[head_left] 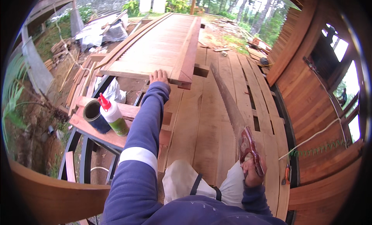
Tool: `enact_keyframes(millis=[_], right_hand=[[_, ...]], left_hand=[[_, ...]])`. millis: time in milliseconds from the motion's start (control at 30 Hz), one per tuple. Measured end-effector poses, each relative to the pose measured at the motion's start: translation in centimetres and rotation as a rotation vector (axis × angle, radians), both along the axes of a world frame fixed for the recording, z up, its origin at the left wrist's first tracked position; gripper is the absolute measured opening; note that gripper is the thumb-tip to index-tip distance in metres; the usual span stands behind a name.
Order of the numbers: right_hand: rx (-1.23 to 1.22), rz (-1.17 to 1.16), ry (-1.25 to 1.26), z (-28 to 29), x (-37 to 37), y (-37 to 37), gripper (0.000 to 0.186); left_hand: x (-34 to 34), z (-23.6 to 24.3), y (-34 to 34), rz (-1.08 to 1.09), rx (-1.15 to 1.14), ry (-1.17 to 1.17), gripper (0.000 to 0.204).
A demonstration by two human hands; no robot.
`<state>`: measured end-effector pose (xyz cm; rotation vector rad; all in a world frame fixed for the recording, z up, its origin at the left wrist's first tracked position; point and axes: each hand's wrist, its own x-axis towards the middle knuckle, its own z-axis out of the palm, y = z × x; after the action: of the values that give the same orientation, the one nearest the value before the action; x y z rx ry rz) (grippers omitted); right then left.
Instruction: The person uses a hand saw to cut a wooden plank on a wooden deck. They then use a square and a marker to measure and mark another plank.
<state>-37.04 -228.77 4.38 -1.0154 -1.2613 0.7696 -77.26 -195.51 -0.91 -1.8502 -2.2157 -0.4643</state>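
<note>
A long slatted wooden panel (157, 43) with a raised frame lies flat, stretching away in front of me. My left hand (159, 76) rests on its near edge, fingers flat on the wood and slightly spread. Low on the right, my right hand (254, 174) is closed around the brown handle of a handsaw (228, 99). Its long blade points forward and up, to the right of the panel and apart from it. Left of my left forearm stand a white glue bottle (115, 115) with a red cap and an open dark can (95, 117).
The bottle and can stand on a plank (77, 122) over dark metal bars. A plank floor (201, 136) with gaps lies below. On the right rises a wooden wall (310, 116) with a pale cable (310, 139). Scrap wood (228, 29) is piled beyond the floor.
</note>
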Motion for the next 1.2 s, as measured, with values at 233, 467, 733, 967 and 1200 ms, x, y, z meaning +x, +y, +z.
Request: enact_keyframes(millis=[233,467,733,967,1200], right_hand=[[-0.135,0.089,-0.021,-3.2,0.8,3.5,0.013],[-0.155,0.191,-0.015,-5.3,4.4,7.2,0.012],[-0.208,0.248,-0.063,-5.7,5.6,11.1,0.011],[-0.124,0.237,-0.102,-7.6,6.1,12.7,0.013],[-0.062,0.299,-0.266,-6.9,5.4,12.4,0.010]], left_hand=[[0.0,1.0,-0.2,0.141,-0.114,0.084,0.053],[1.6,1.5,2.4,0.240,-0.224,0.103,0.052],[0.0,-0.1,2.7,0.228,-0.133,0.156,0.048],[1.8,3.4,3.2,0.246,-0.337,0.104,0.057],[1.6,4.1,2.4,0.230,-0.340,0.050,0.059]])
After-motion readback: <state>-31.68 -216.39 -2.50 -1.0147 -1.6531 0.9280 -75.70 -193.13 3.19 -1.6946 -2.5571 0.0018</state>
